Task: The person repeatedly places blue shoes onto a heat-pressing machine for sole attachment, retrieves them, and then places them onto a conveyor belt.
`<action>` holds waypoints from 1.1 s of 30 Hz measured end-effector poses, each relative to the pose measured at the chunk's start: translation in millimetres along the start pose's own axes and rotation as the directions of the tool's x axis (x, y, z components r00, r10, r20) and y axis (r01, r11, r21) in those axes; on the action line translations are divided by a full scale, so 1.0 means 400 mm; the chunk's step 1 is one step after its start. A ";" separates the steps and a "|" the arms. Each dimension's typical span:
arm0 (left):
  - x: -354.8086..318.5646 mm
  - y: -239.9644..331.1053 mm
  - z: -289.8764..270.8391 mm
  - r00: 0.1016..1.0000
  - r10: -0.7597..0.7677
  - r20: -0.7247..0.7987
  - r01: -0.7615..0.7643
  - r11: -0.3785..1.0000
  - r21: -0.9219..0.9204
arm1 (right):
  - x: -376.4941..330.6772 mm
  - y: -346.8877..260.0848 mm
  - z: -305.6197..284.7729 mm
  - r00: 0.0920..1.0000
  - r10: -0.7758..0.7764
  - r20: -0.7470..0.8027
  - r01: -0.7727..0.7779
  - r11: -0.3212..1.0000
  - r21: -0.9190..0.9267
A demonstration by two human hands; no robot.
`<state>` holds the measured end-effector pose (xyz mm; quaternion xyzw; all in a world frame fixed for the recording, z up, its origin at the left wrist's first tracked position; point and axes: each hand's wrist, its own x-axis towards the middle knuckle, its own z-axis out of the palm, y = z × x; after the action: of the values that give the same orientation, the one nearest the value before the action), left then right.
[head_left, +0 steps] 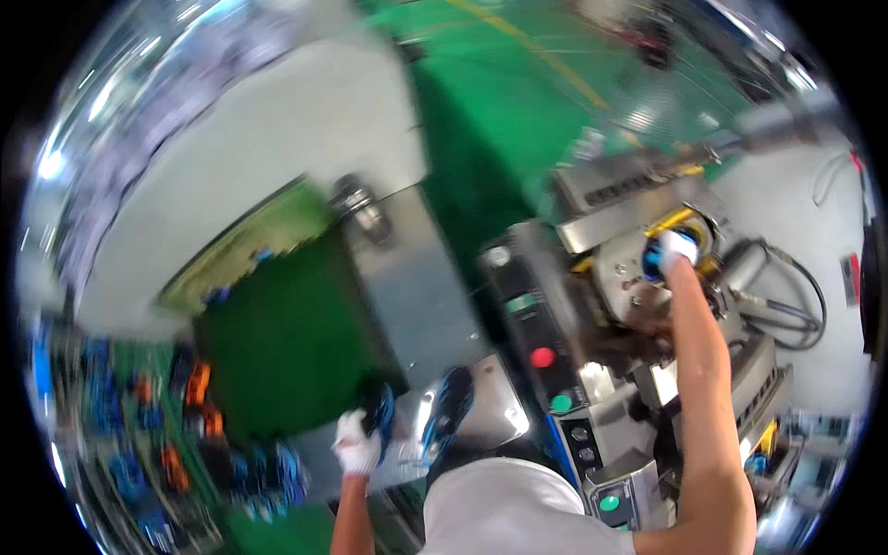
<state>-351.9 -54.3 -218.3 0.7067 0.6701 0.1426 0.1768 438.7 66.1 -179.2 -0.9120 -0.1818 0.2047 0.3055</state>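
Observation:
My right hand (679,250), in a white glove, reaches into the metal machine (615,277) on the right. Its fingers close on a blue and dark part (653,259) set in the machine's round opening; the glove hides some of it. My left hand (358,446), also gloved in white, is low at the metal table's near edge. It grips the side of a dark, long, curved piece with a blue edge (381,416). A similar dark piece with a blue edge (450,407) lies just right of it on the metal table (416,277). Motion blurs the pieces' details.
A control panel (536,347) with red and green buttons runs along the machine's near left side. Racks of blue and orange pieces (129,453) stand at the lower left. A metal cylinder (363,208) sits at the table's far end. A black hose (805,314) loops right of the machine.

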 end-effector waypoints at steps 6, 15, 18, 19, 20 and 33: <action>0.021 0.003 0.096 1.000 -0.018 -0.012 0.015 0.980 -0.201 | 0.082 0.143 -0.261 0.815 0.267 0.513 -0.557 0.606 0.569; -0.063 -0.093 0.119 0.939 -0.270 0.215 0.317 0.921 -0.227 | -1.032 0.091 0.058 0.757 -0.653 0.001 0.642 0.744 -0.187; -0.054 -0.133 0.138 0.908 -0.217 0.357 0.348 0.866 -0.358 | -1.090 0.210 0.217 0.775 -0.597 0.207 0.483 0.349 -0.803; -0.035 -0.110 0.099 0.928 -0.167 0.334 0.282 0.899 -0.334 | -1.110 0.207 0.242 0.787 -0.572 0.232 0.372 0.140 -0.917; -0.024 -0.103 0.065 0.947 -0.132 0.292 0.224 0.924 -0.310 | -1.080 0.234 0.251 0.752 -0.617 0.231 0.415 0.171 -0.894; 0.194 -0.161 0.031 0.809 -0.097 0.579 0.324 0.896 -0.303 | -1.465 0.122 0.752 0.975 0.210 0.072 -0.195 0.965 -0.175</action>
<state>-399.3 25.1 -260.7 0.5876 0.6246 0.0421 0.5127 -195.0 -92.5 -275.6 -0.9381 -0.1175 0.2596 0.1970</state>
